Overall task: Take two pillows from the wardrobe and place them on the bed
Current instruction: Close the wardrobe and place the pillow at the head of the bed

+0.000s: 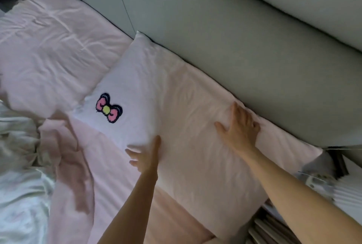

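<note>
A pale pink pillow (176,96) with a pink bow print (109,108) lies flat on the bed (109,175), its far edge against the grey padded headboard (225,37). My right hand (238,127) rests flat on the pillow's far right part, fingers spread. At the pillow's near edge, my left hand (146,155) touches the side with fingers apart. A second pink pillow (52,55) lies to the left, also along the headboard.
A crumpled white and pink blanket (23,155) is bunched at the left. At the right, past the bed's edge, is a bedside surface with a white device (317,184). A thin cable (123,0) runs down the headboard.
</note>
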